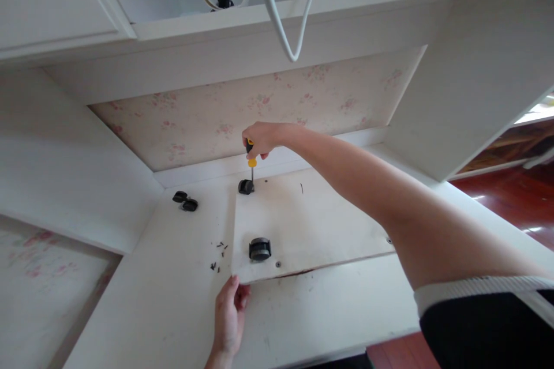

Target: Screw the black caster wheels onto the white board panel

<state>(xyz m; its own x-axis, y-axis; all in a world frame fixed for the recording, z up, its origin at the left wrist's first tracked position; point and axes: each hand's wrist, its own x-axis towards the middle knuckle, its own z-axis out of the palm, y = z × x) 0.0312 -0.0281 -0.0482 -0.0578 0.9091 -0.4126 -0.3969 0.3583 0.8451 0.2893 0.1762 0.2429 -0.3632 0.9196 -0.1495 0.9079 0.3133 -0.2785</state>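
Note:
My right hand (265,137) is closed around a screwdriver (252,162) with a yellow and black handle. Its shaft points down beside a black caster wheel (245,187) at the far left corner of a white board (320,225). My left hand (229,311) grips the board's near left corner, thumb on top and fingers curled under the edge. Closer to me on the board sits a second caster wheel (260,249). To the left, several small dark screws (222,247) lie scattered. Two loose casters (185,201) rest farther back. The screwdriver's tip is hard to make out.
The board lies on a white desk surface (173,311) between tall side panels (467,86). Floral wallpaper (268,104) covers the back. Overhead, a white cable (294,52) hangs down from an open shelf (277,14). Reddish floor (515,202) shows at the right.

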